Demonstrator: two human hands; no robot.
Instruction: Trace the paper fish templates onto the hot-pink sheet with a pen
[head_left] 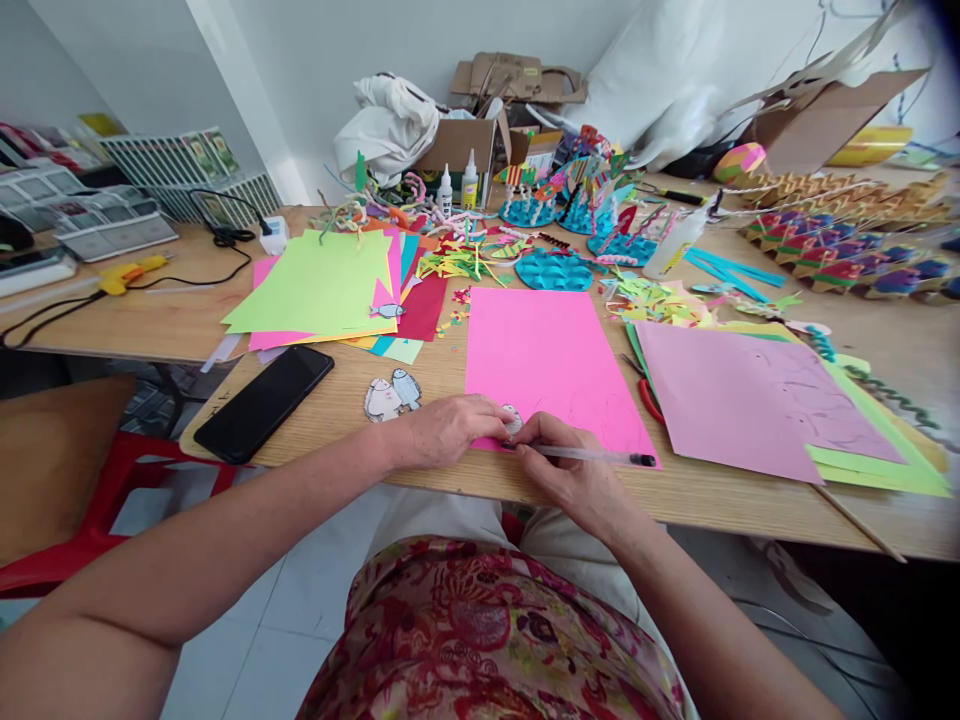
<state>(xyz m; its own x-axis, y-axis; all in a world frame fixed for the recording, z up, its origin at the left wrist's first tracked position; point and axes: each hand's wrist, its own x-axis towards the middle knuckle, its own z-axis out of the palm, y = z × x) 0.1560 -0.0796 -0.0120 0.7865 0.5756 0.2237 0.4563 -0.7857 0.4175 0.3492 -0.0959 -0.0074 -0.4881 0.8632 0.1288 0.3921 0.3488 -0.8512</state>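
Rectangular pink paper (536, 345); tracing, probably; right hand (568, 468) pinches clear plastic pen (600, 454); alongside, left hand (442, 430), pressing down, must steady white cutout (513, 416).

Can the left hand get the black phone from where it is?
Probably yes. The black phone lies off to the left hand's left, with nothing on top. Two flat-looking paper fish lie roughly between. The hand would have to leave the small cutout on the pink sheet.

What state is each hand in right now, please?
Left hand: fingertips at the small paper cutout on the pink sheet; whether it grips cannot be told.
Right hand: closed, holding the pen.
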